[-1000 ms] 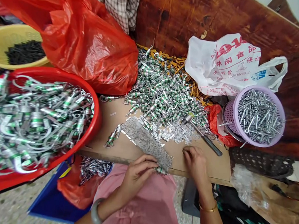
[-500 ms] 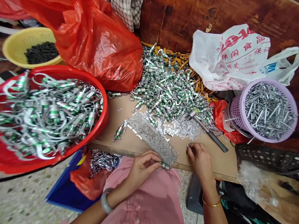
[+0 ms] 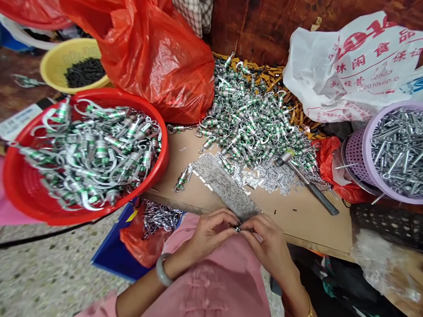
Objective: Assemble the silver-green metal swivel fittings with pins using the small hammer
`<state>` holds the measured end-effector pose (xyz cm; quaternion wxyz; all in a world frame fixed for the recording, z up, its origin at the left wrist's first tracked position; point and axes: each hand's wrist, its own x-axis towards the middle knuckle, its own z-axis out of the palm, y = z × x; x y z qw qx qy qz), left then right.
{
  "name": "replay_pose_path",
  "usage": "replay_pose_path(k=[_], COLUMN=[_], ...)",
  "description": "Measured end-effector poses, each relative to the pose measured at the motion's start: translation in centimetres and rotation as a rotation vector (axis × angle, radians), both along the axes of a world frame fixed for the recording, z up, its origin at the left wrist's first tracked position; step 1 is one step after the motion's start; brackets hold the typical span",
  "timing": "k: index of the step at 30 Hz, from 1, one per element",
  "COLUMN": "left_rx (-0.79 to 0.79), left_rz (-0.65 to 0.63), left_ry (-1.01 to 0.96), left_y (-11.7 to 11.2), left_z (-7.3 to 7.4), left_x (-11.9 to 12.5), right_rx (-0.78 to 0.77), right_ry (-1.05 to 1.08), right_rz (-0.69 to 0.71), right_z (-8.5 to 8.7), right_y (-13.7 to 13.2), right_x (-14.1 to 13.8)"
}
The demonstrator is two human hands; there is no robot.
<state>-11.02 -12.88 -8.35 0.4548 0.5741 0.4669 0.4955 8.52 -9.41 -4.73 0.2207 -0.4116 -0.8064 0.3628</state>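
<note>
My left hand [image 3: 212,232] is closed in a pinch on a small silver metal fitting [image 3: 237,229], mostly hidden by the fingers. From the other side my right hand [image 3: 264,236] pinches at the same spot, fingertips meeting the left ones; what it holds, if anything, is hidden. Just beyond the fingertips lies a speckled grey slab [image 3: 227,186], with small flat metal links along its edge. Behind it spreads a pile of silver-and-green metal fittings with curved hooks [image 3: 251,118]. Loose flat links [image 3: 267,177] lie in front of that pile.
A hammer [image 3: 308,183] lies right of the slab. On the left stand a red basket of hooked fittings [image 3: 163,158] and a yellow bowl [image 3: 47,67] of black pieces. A purple basket [image 3: 355,155] of metal pins stands right. Plastic bags [image 3: 180,75] sit behind.
My right hand has moved left from the cardboard to meet my left hand at the fitting. Two small dark pieces now show on the cardboard. The camera view has shifted slightly left.
</note>
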Motion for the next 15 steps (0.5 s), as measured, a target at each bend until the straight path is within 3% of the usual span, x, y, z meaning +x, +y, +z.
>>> replay_pose_path(k=[6, 11, 13, 15], left_rx=[-0.003, -0.197, -0.175, -0.082], left_rz=[0.026, 0.178, 0.185, 0.114], left_ry=[-0.006, -0.132, -0.057, 0.064], left_y=[-0.5, -0.6, -0.4, 0.0], left_z=[-0.3, -0.4, 0.0, 0.6], left_x=[0.5, 1.0, 0.7, 0.3], right_rx=[-0.004, -0.132, -0.12, -0.086], right_ry=[-0.058, -0.006, 0.023, 0.051], right_rz=[0.04, -0.031, -0.081, -0.101], right_z=[0.0, -0.1, -0.2, -0.4], right_y=[0.1, -0.6, -0.9, -0.9], right_x=[0.4, 0.2, 0.2, 0.3])
